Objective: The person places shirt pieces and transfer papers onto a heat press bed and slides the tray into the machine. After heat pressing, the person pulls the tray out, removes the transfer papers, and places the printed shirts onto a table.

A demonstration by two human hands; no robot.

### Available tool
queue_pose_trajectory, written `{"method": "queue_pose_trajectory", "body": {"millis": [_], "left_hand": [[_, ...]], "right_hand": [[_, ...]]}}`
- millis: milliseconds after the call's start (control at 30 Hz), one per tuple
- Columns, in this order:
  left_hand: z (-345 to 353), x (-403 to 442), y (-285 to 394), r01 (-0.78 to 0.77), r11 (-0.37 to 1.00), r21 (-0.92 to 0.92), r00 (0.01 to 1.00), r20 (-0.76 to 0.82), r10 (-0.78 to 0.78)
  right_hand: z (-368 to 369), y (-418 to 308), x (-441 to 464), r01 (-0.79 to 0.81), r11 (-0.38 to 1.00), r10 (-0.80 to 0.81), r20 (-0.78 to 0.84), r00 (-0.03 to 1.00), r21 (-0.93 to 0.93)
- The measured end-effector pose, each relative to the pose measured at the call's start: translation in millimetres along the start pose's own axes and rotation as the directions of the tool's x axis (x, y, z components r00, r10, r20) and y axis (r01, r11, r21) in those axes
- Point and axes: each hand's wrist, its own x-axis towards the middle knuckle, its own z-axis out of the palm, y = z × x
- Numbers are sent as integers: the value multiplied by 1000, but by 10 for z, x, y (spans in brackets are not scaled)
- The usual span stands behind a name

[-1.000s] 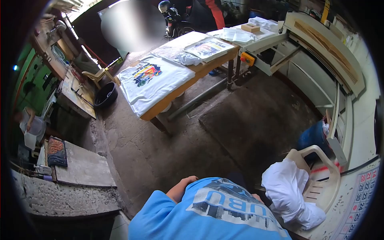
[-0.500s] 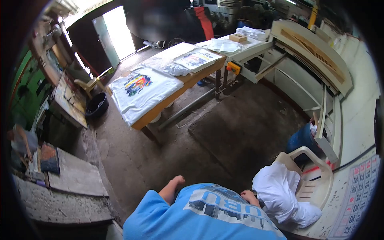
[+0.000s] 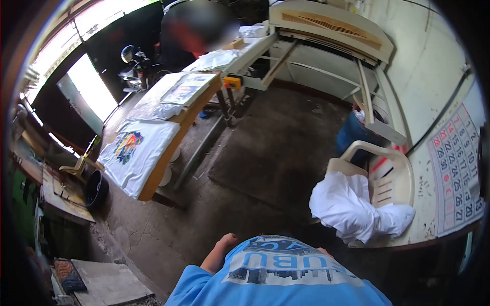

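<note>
My left hand (image 3: 227,239) hangs beside my blue printed shirt, away from any object. Its fingers are turned away, so their pose is unclear. Just a sliver of my right hand (image 3: 322,251) shows past the shirt's other edge; its fingers are hidden. To the right, a crumpled white cloth (image 3: 339,206) lies over a beige plastic chair (image 3: 404,176), apart from my hands. Ahead on the left, a white T-shirt with a colourful print (image 3: 138,150) is spread on the near end of a long wooden-edged table (image 3: 176,137).
A person (image 3: 178,43) stands beyond the table. A large beige machine (image 3: 332,30) with a metal frame is at the back right. A blue barrel (image 3: 352,133) stands behind the chair, and a calendar (image 3: 457,163) is at right. A black basin (image 3: 96,188) sits left of the table.
My view has turned, and the table and machine now sit further left and higher. The chair appears nearer the middle height. My right hand has slipped mostly behind my shirt.
</note>
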Motion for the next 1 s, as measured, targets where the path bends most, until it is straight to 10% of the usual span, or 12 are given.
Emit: {"method": "queue_pose_trajectory", "body": {"millis": [233,400,533,733,1000], "left_hand": [[262,-43,70,-51,988,143,999,4,51],[340,-89,343,-162,961,223,982,132,135],[460,-51,668,-67,984,168,998,27,63],[643,-188,884,-283,953,109,959,61,277],[1002,-557,401,-143,968,208,989,75,130]], "right_hand": [[-30,128,592,185,982,-182,-62,981,45],[3,308,545,395,876,-220,-501,837,276],[447,776,512,289,948,-231,-330,915,135],[462,905,-855,-221,945,214,52,975,241],[567,1177,-1135,-159,956,177,-51,983,247]]}}
